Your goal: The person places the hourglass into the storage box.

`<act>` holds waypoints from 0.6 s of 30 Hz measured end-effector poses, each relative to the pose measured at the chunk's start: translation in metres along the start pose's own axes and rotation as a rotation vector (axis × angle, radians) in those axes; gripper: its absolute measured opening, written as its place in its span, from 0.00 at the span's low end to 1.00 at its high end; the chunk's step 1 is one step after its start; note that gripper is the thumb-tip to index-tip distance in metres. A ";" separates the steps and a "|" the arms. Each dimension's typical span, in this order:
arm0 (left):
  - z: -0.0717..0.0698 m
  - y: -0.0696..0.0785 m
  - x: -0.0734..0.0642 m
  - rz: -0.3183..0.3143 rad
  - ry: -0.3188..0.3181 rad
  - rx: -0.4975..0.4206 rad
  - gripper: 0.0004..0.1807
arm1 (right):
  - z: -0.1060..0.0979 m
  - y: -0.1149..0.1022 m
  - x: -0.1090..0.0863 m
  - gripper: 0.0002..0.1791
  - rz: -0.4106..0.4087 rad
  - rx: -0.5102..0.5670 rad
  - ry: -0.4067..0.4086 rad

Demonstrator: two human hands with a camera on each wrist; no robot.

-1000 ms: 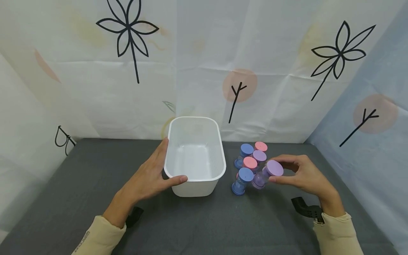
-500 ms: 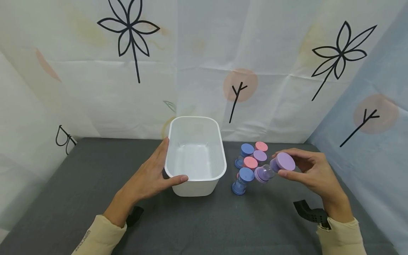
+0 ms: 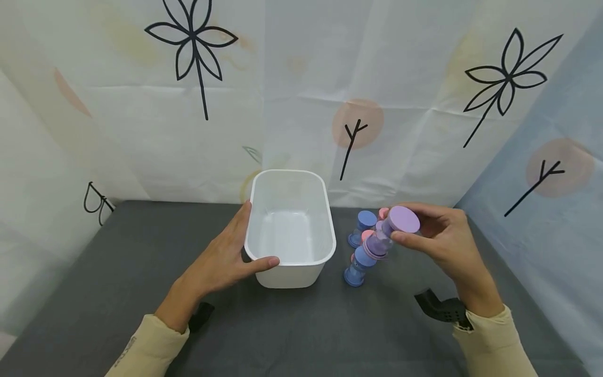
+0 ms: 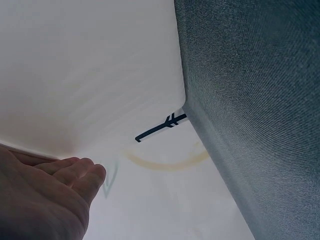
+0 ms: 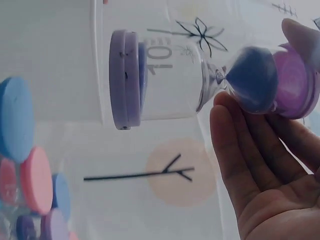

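A person's right hand pinches a purple-capped, clear plastic hourglass timer by its upper end, tilted and raised over the right side of a table covered in dark grey cloth. The right wrist view shows dark bluish sand in the bulb beside the fingers and a "10" on the other. The left hand, fingers straight and thumb spread wide, rests against a white rectangular plastic tub with rounded corners, its thumb across the near rim.

Crowded just right of the tub, more timers stand in the way: a blue-capped, blue-based timer at the front, directly below the held one in the head view; another blue-capped timer farther back; and pink-capped timers and a purple-capped neighbour, partly hidden by the raised timer. Cream sleeves and black wrist straps frame the scene before a pale fabric backdrop printed with black line-drawn plants.
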State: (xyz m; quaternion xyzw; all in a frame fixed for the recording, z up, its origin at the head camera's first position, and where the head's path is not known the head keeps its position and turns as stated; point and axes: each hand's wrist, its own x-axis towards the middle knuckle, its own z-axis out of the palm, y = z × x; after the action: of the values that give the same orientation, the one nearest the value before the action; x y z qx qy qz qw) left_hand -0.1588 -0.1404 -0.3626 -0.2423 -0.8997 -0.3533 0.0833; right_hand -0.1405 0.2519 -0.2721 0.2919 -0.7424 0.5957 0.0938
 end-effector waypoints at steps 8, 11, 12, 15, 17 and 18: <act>0.002 -0.001 0.001 0.007 -0.001 -0.006 0.66 | 0.031 0.002 0.047 0.20 0.098 -0.015 -0.020; 0.002 -0.001 0.000 0.012 0.003 -0.012 0.66 | 0.045 0.002 0.065 0.20 0.113 -0.041 -0.031; 0.002 -0.001 0.000 0.014 0.004 -0.014 0.66 | 0.049 0.003 0.071 0.20 0.117 -0.041 -0.037; 0.002 -0.001 0.001 0.019 0.005 -0.020 0.65 | 0.063 0.004 0.088 0.21 0.150 -0.016 -0.060; 0.001 0.000 0.001 0.017 0.002 -0.019 0.65 | 0.073 0.007 0.099 0.21 0.171 -0.002 -0.071; 0.001 0.000 0.000 0.014 0.000 -0.017 0.65 | 0.078 0.008 0.105 0.21 0.179 0.001 -0.073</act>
State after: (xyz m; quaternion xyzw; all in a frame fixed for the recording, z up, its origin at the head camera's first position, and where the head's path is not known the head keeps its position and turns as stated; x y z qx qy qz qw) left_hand -0.1593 -0.1396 -0.3633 -0.2495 -0.8949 -0.3604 0.0838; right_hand -0.2139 0.1459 -0.2485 0.2458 -0.7682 0.5910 0.0130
